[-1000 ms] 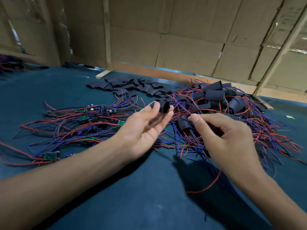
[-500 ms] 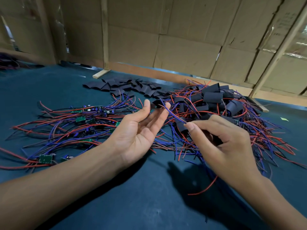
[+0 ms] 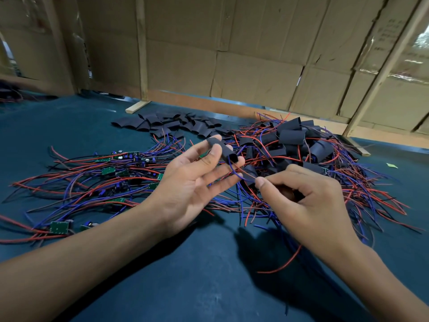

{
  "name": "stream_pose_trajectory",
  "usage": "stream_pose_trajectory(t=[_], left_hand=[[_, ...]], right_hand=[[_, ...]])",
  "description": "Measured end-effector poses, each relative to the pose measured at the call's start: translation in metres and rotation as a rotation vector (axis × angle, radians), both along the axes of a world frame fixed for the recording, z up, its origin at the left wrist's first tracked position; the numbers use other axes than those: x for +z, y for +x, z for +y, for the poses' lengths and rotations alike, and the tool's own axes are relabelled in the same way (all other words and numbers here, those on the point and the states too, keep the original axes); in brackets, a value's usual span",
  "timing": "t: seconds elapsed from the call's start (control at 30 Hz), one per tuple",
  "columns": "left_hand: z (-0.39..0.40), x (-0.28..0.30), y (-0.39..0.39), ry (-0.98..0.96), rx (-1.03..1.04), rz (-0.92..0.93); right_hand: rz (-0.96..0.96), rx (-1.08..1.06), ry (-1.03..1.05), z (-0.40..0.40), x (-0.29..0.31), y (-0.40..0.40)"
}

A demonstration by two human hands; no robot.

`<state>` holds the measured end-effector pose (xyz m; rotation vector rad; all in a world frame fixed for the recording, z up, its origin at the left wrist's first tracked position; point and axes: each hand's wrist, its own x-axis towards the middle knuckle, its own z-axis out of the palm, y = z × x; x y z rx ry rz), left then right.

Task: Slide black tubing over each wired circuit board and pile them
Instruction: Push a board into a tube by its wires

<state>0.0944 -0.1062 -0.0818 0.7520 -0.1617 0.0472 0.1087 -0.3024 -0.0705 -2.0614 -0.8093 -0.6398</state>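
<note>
A dark teal table [image 3: 209, 287] carries a heap of sleeved boards [image 3: 299, 145], bare wired circuit boards [image 3: 109, 170] to the left, and loose black tubing pieces [image 3: 167, 124] farther back. Above it, the left hand [image 3: 192, 182] pinches a black tube [image 3: 221, 149] between thumb and fingertips. The right hand [image 3: 308, 201] pinches thin wires [image 3: 241, 170] running into that tube.

Two hands are in view, the left hand [image 3: 197, 182] and the right hand [image 3: 308, 203]. One tubing piece [image 3: 221, 149] is held. Loose tubing pieces [image 3: 167, 124] far off, bare boards [image 3: 109, 170] left and sleeved boards [image 3: 292, 138] right are too many and too tangled to count.
</note>
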Motion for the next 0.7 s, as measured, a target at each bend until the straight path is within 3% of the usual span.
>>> stream_pose_trajectory(t=[0.23,0.47,0.6,0.7], left_hand=[[0.006,0.0,0.001,0.03,0.003,-0.063],[0.008,-0.002,0.002,0.07,-0.084,-0.062],[-0.001,-0.004,0.001,0.136,-0.082,-0.088],[-0.006,-0.006,0.0,0.133,-0.071,-0.072]], right_hand=[[0.312,0.037,0.259,0.001,0.006,0.0],[0.547,0.048,0.326,0.0,0.009,0.006],[0.605,0.217,0.331,0.002,0.01,0.002],[0.786,0.292,0.371,0.006,0.011,0.0]])
